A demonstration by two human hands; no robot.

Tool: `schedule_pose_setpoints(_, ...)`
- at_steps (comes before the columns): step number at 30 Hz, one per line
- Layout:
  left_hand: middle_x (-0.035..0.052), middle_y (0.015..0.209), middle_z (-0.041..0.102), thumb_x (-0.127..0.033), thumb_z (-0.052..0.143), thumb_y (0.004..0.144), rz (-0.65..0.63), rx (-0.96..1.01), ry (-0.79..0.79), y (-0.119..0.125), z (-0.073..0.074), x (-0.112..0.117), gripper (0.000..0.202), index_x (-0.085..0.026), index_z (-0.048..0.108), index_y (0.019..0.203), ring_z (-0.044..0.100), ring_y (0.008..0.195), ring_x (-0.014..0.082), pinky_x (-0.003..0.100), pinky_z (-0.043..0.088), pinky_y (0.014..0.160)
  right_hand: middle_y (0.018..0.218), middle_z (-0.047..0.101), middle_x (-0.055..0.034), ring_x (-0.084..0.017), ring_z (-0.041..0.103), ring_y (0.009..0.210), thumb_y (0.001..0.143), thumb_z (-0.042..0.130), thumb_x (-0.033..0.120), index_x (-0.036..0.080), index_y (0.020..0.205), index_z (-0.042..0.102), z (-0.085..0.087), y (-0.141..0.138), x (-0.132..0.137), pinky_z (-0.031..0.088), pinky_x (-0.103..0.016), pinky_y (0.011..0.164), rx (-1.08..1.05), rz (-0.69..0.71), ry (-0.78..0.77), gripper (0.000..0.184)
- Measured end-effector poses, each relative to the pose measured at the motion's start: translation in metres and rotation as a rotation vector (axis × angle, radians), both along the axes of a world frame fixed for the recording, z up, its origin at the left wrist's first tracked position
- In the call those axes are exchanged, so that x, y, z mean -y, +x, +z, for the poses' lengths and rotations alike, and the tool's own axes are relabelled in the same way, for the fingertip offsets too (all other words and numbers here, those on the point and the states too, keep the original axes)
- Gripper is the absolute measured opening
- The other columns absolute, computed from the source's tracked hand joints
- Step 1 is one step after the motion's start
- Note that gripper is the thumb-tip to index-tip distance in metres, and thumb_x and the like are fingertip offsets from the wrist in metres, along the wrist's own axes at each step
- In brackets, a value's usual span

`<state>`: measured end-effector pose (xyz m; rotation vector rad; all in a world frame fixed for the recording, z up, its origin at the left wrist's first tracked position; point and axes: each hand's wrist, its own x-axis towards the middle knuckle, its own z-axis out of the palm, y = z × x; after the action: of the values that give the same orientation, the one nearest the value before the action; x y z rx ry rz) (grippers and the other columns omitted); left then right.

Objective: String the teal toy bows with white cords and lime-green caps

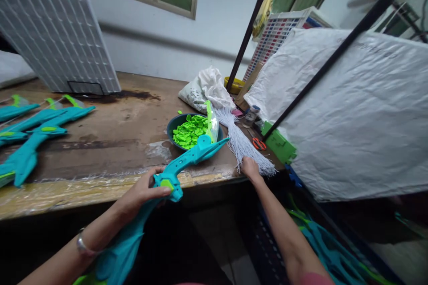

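My left hand (142,191) is closed round the grip of a teal plastic toy bow (187,160), thumb on its green insert. The bow runs from my lap up over the table's front edge, its green tip beside a dark bowl (172,130) of bright green plastic pieces (190,130). My right hand (250,168) rests on the near end of a bundle of white strings (239,140) lying at the table's right end; its fingers curl down onto the strands, pinching at them.
Several finished teal bows (31,131) lie at the table's left. A white grid panel (56,26) leans at the back left. A white bag (207,87), a small jar (250,116), orange-handled scissors (258,144) and a large white sack (361,111) crowd the right.
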<state>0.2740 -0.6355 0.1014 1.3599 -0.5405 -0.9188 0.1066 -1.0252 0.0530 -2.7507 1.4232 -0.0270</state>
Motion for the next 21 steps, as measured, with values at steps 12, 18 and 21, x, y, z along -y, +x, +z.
schedule_pose_setpoints(12,0.0125,0.100,0.071,-0.042,0.085,0.067,-0.293,-0.345,-0.145,-0.030,-0.052,-0.008,0.063,-0.012,0.063,0.118,0.062,0.065,0.0152,0.024,0.050,0.052,0.093,0.068,-0.0115,-0.020,0.061,0.088,0.098,0.041,0.015,0.011,0.094,0.065,0.013,-0.024,-0.042,0.045,-0.035,0.084,0.585,-0.012,0.092,0.025)
schedule_pose_setpoints(18,0.0084,0.088,0.069,-0.039,0.087,0.066,-0.381,-0.424,-0.154,-0.050,-0.068,0.017,0.064,-0.011,0.063,0.118,0.063,0.065,0.0155,0.023,0.050,0.052,0.080,0.069,-0.0028,-0.017,0.063,0.075,0.095,0.054,0.035,0.018,0.083,0.069,-0.018,-0.042,-0.189,0.048,-0.025,0.071,0.708,0.416,0.565,0.026)
schedule_pose_setpoints(21,0.0061,0.083,0.068,-0.037,0.088,0.066,-0.371,-0.427,-0.135,-0.055,-0.078,0.020,0.058,-0.012,0.062,0.112,0.063,0.061,0.0145,0.023,0.049,0.052,0.075,0.069,-0.0017,-0.014,0.061,0.067,0.094,0.061,0.042,0.017,0.083,0.073,-0.044,-0.056,-0.240,0.047,-0.025,0.065,0.691,0.527,1.107,0.030)
